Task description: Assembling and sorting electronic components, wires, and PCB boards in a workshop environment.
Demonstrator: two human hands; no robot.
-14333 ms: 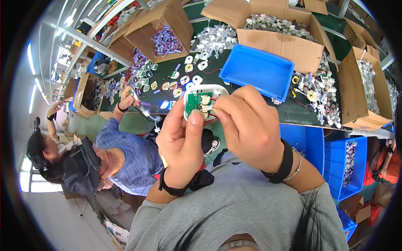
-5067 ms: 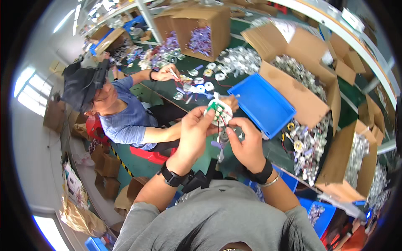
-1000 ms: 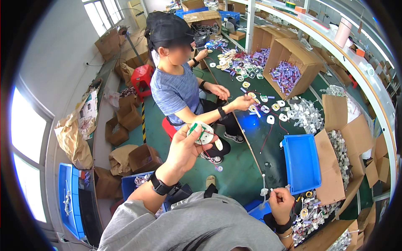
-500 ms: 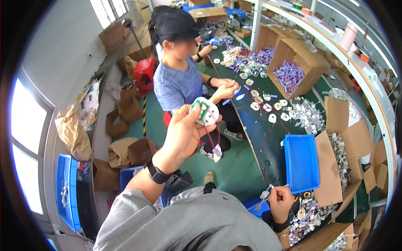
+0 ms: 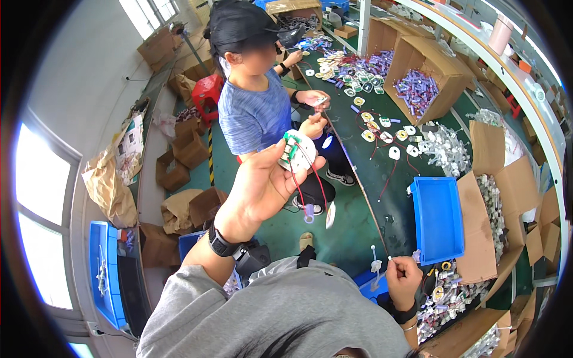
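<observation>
My left hand [image 5: 262,185] is raised in front of me, thumb and fingers closed on a white round circuit-board unit [image 5: 301,150] with a green board on its face. Red wires run down from the unit to a small purple cylindrical cell [image 5: 308,211] and a white oval disc [image 5: 330,216], both dangling. Low on the right, my right hand [image 5: 403,278] has its fingers pinched together, a tiny white tip showing at them that I cannot identify. Just left of these fingers, seemingly apart from them, is a translucent plastic stem-like part [image 5: 375,266] above a blue bin [image 5: 365,280].
A blue tray [image 5: 439,221] sits on the green workbench [image 5: 382,161] beside a carton [image 5: 477,232] of white parts. Wired discs and purple cells lie farther back, near a carton of purple cells [image 5: 416,92]. A co-worker [image 5: 253,113] sits ahead, handling a white disc.
The plastic part has swung upright and now appears separated from my right fingers. My left hand has shifted slightly right, turning the unit. The co-worker's hands have moved apart.
</observation>
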